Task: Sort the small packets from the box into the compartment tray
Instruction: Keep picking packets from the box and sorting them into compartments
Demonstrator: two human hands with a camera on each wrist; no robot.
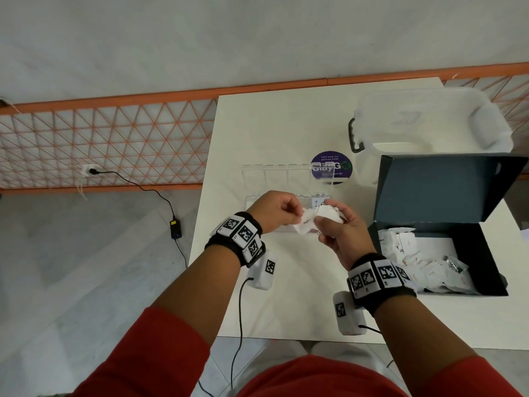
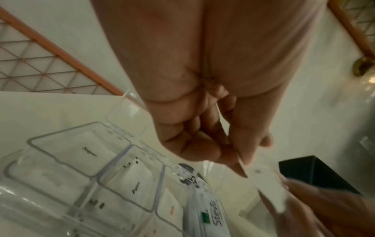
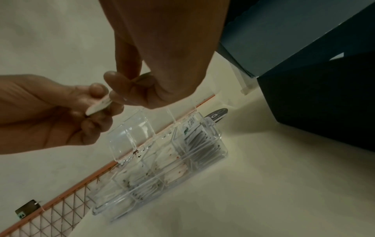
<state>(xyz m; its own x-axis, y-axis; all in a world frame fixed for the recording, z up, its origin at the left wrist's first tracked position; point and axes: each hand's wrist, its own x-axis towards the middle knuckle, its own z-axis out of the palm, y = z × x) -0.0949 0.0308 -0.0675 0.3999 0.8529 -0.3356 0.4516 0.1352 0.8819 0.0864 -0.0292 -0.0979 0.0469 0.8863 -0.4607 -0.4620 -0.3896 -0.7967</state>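
Observation:
Both hands hover over the clear compartment tray point(image 1: 252, 200), whose lid point(image 1: 274, 174) stands open. My right hand point(image 1: 329, 224) grips a small bunch of white packets point(image 1: 329, 212). My left hand point(image 1: 293, 214) pinches one white packet point(image 1: 305, 224) next to that bunch. In the right wrist view the left hand point(image 3: 97, 99) holds this packet point(image 3: 99, 106) between thumb and forefinger, touching the right hand point(image 3: 121, 89). Several tray point(image 2: 61, 162) compartments hold packets, among them a Stevia stick point(image 2: 209, 216). The dark box point(image 1: 489, 262) at the right holds more packets point(image 1: 420, 262).
A translucent plastic bin point(image 1: 429, 121) with a black handle stands at the back right. A round purple sticker point(image 1: 340, 167) lies behind the tray. The box's lid point(image 1: 440, 187) stands up. The table's left edge point(image 1: 200, 196) drops to the floor with a cable and adapter point(image 1: 175, 229).

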